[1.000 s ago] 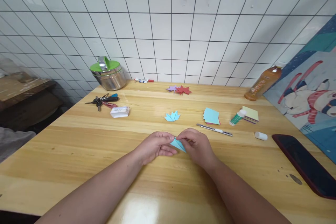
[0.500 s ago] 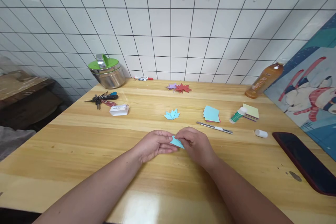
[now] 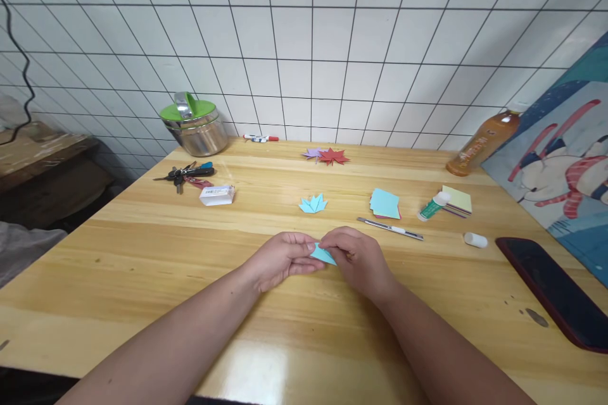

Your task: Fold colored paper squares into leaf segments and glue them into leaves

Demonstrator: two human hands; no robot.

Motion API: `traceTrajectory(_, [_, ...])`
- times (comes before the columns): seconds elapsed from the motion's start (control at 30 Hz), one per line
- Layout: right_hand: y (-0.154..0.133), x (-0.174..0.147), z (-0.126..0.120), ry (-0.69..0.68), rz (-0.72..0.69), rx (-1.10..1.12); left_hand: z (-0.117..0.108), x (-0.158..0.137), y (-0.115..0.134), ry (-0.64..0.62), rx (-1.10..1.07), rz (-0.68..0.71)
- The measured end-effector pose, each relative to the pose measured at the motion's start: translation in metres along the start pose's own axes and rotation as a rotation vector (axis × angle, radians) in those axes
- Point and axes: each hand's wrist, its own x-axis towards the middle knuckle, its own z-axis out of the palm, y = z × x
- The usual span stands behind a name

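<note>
A small folded piece of light blue paper (image 3: 323,254) is held between my two hands, low over the wooden table. My left hand (image 3: 287,256) grips its left side between thumb and fingers. My right hand (image 3: 356,259) pinches its upper right edge, and the fingers hide part of the folds. Just beyond my hands lies a light blue folded paper leaf (image 3: 313,204) with pointed tips. Farther back, a red paper leaf (image 3: 334,156) overlaps a purple paper leaf (image 3: 314,153).
Right of my hands lie a utility knife (image 3: 390,228), blue paper squares (image 3: 385,202), a glue stick (image 3: 434,206), its white cap (image 3: 475,240), a yellow-topped paper stack (image 3: 456,200) and a phone (image 3: 553,291). A bottle (image 3: 484,142), steel pot (image 3: 202,133), keys (image 3: 185,173) and small white box (image 3: 217,195) stand farther out.
The camera view has shifted slightly. Both hands keep their hold on the light blue paper, with hardly any movement of the fingers.
</note>
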Motion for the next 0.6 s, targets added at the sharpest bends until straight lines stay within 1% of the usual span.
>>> traceTrajectory(0.3, [0.0034,-0.0013,0.0003,-0.012,-0.027,-0.013,0.0007,0.0005,0.0011,-0.001,0.002,-0.013])
traceTrajectory(0.47, [0.0014,-0.0012,0.0002,-0.031,-0.027,0.016,0.0021,0.0003,0.0004,0.031,0.044,0.002])
traceTrajectory(0.53, [-0.0002,-0.0015,0.0,-0.027,0.013,0.039,0.0038,0.001,0.0009,0.059,0.091,0.032])
traceTrajectory(0.6, [-0.0013,-0.0015,-0.0001,-0.005,0.136,0.121,0.0056,0.0021,0.0013,0.111,0.186,0.118])
